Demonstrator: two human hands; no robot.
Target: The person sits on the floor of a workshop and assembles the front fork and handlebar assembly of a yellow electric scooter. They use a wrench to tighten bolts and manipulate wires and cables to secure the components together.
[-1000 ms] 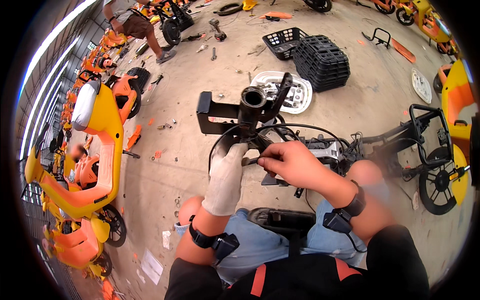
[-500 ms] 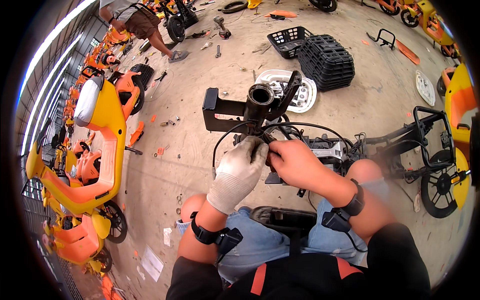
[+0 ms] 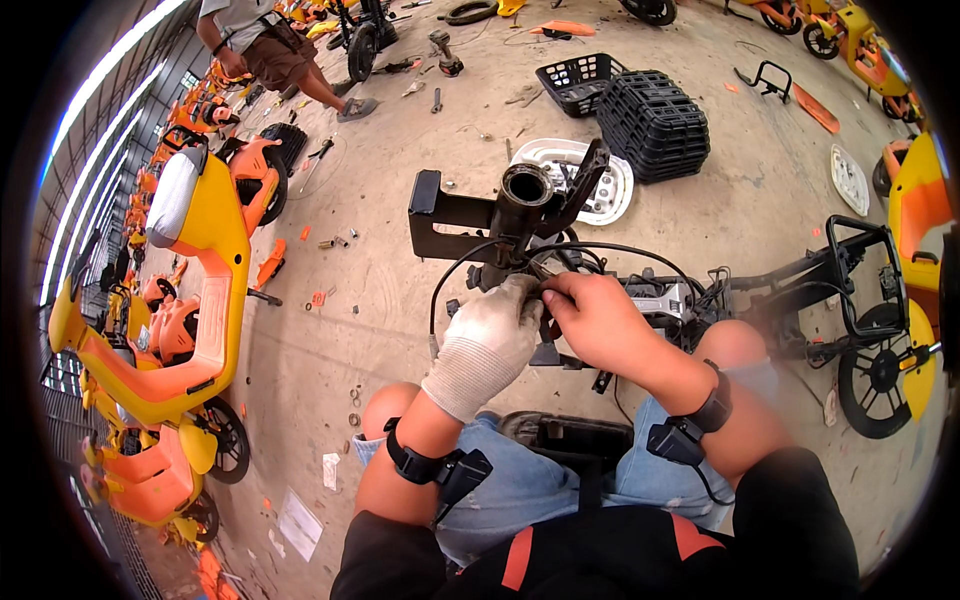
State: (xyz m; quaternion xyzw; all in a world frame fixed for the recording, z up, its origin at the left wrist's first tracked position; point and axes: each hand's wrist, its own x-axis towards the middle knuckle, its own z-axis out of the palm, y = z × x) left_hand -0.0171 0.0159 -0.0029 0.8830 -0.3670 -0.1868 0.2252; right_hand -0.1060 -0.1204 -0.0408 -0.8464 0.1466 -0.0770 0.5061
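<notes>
2 hands meet just below a black upright tube (image 3: 518,218) with an open top. Left hand (image 3: 482,338), in a whitish glove: fingertips drawn together beside the right; cannot tell what they grip. Right hand (image 3: 606,322), bare: thumb and fingers pinching a small dark piece (image 3: 546,323), mostly hidden, under the tube. Black bracket (image 3: 424,222) left of tube; thin black cable (image 3: 433,300) loops past left hand. Beyond, on concrete floor (image 3: 400,160): white tray (image 3: 520,153), stacked black baskets (image 3: 655,128).
</notes>
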